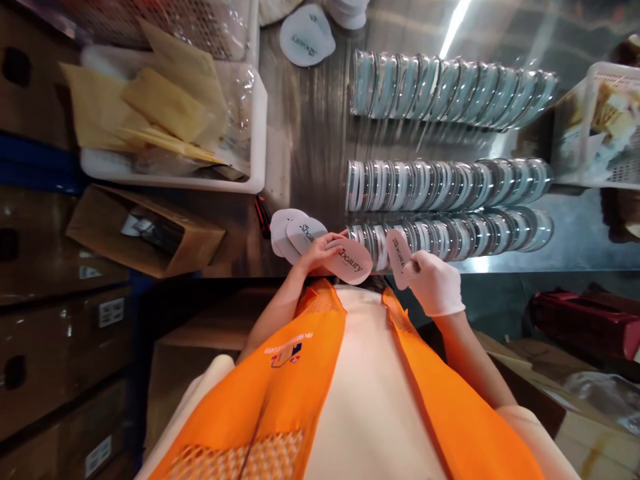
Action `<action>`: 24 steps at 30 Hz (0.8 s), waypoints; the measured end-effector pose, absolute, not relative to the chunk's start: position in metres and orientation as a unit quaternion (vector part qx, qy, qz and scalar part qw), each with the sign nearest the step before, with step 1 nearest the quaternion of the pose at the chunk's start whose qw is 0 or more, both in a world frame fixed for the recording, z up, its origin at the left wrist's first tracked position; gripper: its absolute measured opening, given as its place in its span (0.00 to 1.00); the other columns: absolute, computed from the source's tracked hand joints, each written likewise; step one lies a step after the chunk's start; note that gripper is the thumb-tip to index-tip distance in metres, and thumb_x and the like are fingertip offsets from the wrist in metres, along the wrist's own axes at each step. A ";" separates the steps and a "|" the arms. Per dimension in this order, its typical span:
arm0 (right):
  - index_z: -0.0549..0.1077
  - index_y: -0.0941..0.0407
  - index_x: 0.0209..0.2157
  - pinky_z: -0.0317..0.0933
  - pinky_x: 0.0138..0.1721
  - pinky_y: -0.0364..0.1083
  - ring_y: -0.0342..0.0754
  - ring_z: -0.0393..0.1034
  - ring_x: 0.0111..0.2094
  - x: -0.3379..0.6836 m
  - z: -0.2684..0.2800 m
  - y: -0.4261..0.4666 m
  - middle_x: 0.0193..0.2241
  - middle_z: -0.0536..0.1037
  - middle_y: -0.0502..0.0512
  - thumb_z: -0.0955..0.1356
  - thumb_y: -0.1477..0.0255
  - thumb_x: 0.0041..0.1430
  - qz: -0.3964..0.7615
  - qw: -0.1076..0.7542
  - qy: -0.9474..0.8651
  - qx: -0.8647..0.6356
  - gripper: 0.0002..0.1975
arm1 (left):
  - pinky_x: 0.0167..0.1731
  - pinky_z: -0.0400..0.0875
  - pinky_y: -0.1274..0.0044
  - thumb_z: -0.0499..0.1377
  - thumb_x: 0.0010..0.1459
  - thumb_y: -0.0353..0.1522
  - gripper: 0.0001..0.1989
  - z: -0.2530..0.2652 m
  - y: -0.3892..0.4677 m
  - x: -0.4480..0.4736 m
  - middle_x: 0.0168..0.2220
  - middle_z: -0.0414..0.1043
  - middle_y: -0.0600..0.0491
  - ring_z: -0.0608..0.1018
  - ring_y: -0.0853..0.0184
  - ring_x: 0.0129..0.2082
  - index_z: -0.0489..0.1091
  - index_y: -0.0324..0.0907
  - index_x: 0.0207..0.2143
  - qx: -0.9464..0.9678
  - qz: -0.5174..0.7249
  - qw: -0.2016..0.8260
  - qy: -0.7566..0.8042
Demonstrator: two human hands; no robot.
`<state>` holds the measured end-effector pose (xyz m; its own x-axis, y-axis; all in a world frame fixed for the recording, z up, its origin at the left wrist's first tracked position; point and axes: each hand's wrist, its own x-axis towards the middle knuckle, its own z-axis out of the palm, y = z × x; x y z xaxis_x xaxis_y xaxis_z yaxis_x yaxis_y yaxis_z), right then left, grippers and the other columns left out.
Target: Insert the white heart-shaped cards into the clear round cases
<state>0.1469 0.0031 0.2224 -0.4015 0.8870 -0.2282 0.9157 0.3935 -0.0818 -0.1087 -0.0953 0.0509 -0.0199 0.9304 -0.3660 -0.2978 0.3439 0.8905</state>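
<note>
The left hand [320,253] pinches a printed card [354,263], the gloved right hand [436,285] a second card [397,255]; toward two o'clock, what look like clear cases [425,185] line the bench [313,147].

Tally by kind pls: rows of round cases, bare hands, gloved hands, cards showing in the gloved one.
Rows of round cases: 3
Bare hand, left: 1
Gloved hand, right: 1
Card showing there: 1
Total: 6

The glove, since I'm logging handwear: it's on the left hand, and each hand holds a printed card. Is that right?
Not quite: the head view shows the glove on the right hand, not the left hand. Each hand does hold a printed card.
</note>
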 end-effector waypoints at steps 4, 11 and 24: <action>0.72 0.57 0.26 0.42 0.28 0.44 0.44 0.62 0.23 0.142 0.230 0.000 0.25 0.77 0.55 0.64 0.72 0.58 -0.100 0.082 0.840 0.527 0.09 | 0.57 0.70 0.66 0.71 0.54 0.43 0.24 0.061 -0.091 -0.106 0.68 0.63 0.38 0.69 0.47 0.65 0.75 0.39 0.49 0.301 0.483 0.647 0.507; 0.75 0.57 0.29 0.44 0.28 0.44 0.45 0.65 0.26 0.140 0.212 0.002 0.27 0.77 0.57 0.63 0.71 0.61 -0.114 0.105 0.833 0.532 0.11 | 0.58 0.69 0.65 0.71 0.54 0.42 0.22 0.064 -0.087 -0.105 0.66 0.66 0.39 0.71 0.48 0.64 0.76 0.40 0.47 0.309 0.451 0.673 0.498; 0.80 0.57 0.44 0.66 0.30 0.43 0.47 0.72 0.23 0.151 0.052 -0.049 0.24 0.78 0.53 0.59 0.66 0.67 -0.411 -0.057 0.673 0.613 0.20 | 0.59 0.67 0.65 0.68 0.55 0.38 0.17 0.052 -0.088 -0.114 0.64 0.68 0.40 0.73 0.51 0.62 0.76 0.40 0.46 0.333 0.451 0.649 0.514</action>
